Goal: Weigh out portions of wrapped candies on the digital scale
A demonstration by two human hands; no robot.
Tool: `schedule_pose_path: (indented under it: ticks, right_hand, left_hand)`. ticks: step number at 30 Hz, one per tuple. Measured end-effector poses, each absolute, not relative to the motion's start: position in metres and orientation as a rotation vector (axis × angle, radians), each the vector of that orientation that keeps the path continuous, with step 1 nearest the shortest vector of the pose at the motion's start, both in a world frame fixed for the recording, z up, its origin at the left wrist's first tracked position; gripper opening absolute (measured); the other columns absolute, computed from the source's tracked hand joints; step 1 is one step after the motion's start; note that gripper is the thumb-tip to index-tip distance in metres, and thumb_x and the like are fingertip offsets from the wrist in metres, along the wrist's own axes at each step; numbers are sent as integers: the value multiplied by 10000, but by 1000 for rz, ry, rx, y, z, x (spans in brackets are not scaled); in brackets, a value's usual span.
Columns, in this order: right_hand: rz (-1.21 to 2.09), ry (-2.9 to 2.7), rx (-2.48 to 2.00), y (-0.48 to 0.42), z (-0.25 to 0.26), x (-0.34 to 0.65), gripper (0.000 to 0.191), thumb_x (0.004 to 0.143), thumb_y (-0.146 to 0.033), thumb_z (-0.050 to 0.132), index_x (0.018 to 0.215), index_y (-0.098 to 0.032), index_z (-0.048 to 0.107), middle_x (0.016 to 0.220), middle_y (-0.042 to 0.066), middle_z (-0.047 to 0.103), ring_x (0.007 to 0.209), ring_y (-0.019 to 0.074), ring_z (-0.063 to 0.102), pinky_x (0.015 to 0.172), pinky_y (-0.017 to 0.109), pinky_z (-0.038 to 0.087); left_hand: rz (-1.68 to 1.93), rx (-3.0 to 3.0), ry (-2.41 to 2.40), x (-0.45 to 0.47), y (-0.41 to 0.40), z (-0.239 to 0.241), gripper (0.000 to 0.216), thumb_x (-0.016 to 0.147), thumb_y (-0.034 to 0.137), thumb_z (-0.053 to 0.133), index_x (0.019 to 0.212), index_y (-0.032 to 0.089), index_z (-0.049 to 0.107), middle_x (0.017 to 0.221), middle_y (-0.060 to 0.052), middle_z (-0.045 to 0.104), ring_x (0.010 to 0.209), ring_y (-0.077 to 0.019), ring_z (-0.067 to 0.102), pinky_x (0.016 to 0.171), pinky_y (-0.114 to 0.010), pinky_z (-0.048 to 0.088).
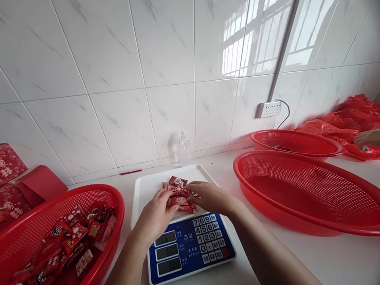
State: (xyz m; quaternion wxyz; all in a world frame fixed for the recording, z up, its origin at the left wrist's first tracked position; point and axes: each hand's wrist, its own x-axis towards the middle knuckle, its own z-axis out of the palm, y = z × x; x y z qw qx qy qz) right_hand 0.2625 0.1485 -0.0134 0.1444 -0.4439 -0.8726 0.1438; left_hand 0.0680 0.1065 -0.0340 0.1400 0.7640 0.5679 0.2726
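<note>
A small pile of red-wrapped candies lies on the white pan of a blue-faced electronic scale. My left hand cups the pile from the left, fingers curled against the wrappers. My right hand closes in from the right, fingertips pinched on the candies. Both forearms reach in from the bottom edge.
A red mesh basket at the left holds several wrapped candies. Two red mesh baskets stand at the right, the near one with nothing in it. Another person's hand rests by red plastic bags. Red boxes stand far left; a power strip hangs on the wall.
</note>
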Motion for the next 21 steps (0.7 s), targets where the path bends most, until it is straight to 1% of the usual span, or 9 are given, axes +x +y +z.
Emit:
schedule_pose_path:
  ticks: [3, 6, 8, 12, 15, 18, 19, 21]
  right_hand:
    - [403, -2497, -1268, 147, -12, 264, 355, 841, -288, 475, 1182, -230, 556, 1204, 80, 591, 1086, 218, 535, 887, 321, 406]
    - [377, -2481, -1244, 143, -7, 264, 316, 863, -314, 444, 1140, -247, 582, 1150, 70, 623, 1032, 219, 563, 840, 327, 432]
    - [336, -2434, -1208, 137, 0, 264, 307, 876, -321, 426, 1120, -241, 594, 1109, 65, 646, 998, 215, 581, 826, 332, 447]
    - [179, -2161, -1197, 119, 19, 274, 344, 871, -359, 447, 1178, -247, 555, 1153, 56, 633, 1038, 206, 576, 858, 335, 461]
    - [13, -1954, -1339, 107, 20, 299, 377, 865, -392, 439, 1200, -251, 537, 1169, 69, 623, 1043, 232, 580, 848, 368, 476]
    - [-237, -1921, -1577, 102, 1, 340, 394, 848, -386, 442, 1203, -243, 534, 1263, 97, 556, 1158, 287, 502, 904, 448, 433]
    - [-275, -1920, -1705, 101, -8, 354, 402, 842, -388, 443, 1207, -243, 530, 1275, 103, 546, 1173, 299, 487, 895, 460, 432]
    - [-225, -1907, -1955, 100, -24, 377, 420, 846, -390, 420, 1226, -236, 512, 1214, 116, 590, 1091, 302, 550, 800, 430, 471]
  left_hand:
    - [835, 2204, 1632, 67, 106, -34, 353, 837, 347, 474, 1172, 244, 513, 1333, -62, 481, 1204, -221, 476, 979, -396, 423]
    - [890, 2220, 1635, 68, 104, -29, 348, 840, 353, 476, 1171, 253, 513, 1325, -42, 494, 1225, -202, 453, 1010, -378, 394]
    - [940, 2224, 1647, 69, 102, -23, 326, 851, 344, 458, 1160, 259, 519, 1282, -30, 531, 1182, -190, 491, 995, -363, 407]
    - [1110, 2210, 1677, 70, 95, -8, 289, 871, 333, 420, 1124, 259, 538, 1180, -25, 603, 1080, -180, 560, 915, -333, 460]
    - [1308, 2118, 1727, 65, 93, -2, 302, 859, 377, 441, 1107, 242, 549, 1150, -44, 627, 1075, -197, 569, 896, -344, 469]
    - [1518, 1990, 1712, 60, 96, -1, 313, 841, 413, 467, 1077, 229, 561, 1117, -58, 642, 1063, -203, 580, 911, -355, 463]
    - [1563, 1958, 1691, 59, 96, -2, 310, 837, 415, 474, 1067, 227, 563, 1111, -59, 644, 1058, -200, 584, 916, -353, 460]
    - [1578, 1921, 1656, 60, 97, -3, 303, 833, 419, 482, 1057, 231, 563, 1110, -55, 643, 1056, -196, 586, 914, -345, 462]
